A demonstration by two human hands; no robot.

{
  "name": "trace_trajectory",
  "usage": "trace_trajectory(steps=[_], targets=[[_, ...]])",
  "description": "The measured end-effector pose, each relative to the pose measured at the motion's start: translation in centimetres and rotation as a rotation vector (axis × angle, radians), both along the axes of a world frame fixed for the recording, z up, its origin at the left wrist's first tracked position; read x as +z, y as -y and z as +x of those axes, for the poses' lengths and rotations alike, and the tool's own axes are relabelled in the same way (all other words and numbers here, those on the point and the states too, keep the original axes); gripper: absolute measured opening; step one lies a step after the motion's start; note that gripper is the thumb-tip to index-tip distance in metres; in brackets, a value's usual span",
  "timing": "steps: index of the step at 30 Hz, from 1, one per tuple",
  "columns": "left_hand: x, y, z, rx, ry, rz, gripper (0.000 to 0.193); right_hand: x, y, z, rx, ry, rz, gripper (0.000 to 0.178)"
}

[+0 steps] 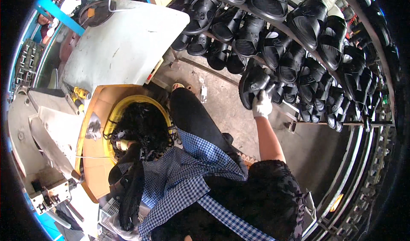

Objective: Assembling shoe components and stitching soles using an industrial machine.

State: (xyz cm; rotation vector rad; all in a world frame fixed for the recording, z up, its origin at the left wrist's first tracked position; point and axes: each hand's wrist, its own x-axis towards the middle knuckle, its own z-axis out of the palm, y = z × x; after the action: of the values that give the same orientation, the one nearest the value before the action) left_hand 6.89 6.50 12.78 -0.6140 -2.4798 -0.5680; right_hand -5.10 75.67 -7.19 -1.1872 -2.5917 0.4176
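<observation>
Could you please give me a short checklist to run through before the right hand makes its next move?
1. Glove on the right hand: ok, a white glove covers it.
2. Right forearm covered: not ok, it is bare between glove and sleeve.
3. Right hand on the black sandal: ok, the fingers are at its near end.
4. Sandal clear of its neighbours on the rack: cannot tell, they overlap in this view.
5. Floor clear by the rack: not ok, a small pale item lies there.
6. Black scraps within the yellow basket: not ok, some strands hang over its rim.
</observation>
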Motion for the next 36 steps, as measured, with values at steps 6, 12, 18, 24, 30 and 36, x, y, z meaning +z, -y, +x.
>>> trace_trajectory(steps=[6,12,18,24,30,36], targets=[[3.2,-7.8,-5.1,0.212,0.057,-0.148,0.042,-2.4,-8.8,-5.6,0.044,0.095,0.392,0.043],[-5.7,4.9,-4.2,0.0,-0.054,-0.062,0.016,-8.1,-15.9,-10.3,-0.308,0.075,0.006,0.031],[0.2,-11.5,-8.1,0.197,-0.056,-0.058,0.038,-8.6,-15.7,-11.2,-0.295,0.435,-0.112,0.034],[0.6,-11.8,-8.5,0.209,0.146,0.004,0.054,-5.0,-9.9,-9.0,-0.12,0.262,0.016,0.049],[-1.2,-9.9,-6.0,0.532,0.327,0.526,0.072,0.9,6.7,-5.9,0.602,-0.234,-0.317,0.023],[-3.9,-8.5,-8.7,0.232,0.736,1.411,0.065,10.8,26.7,-7.0,0.972,-0.327,-1.727,0.077]])
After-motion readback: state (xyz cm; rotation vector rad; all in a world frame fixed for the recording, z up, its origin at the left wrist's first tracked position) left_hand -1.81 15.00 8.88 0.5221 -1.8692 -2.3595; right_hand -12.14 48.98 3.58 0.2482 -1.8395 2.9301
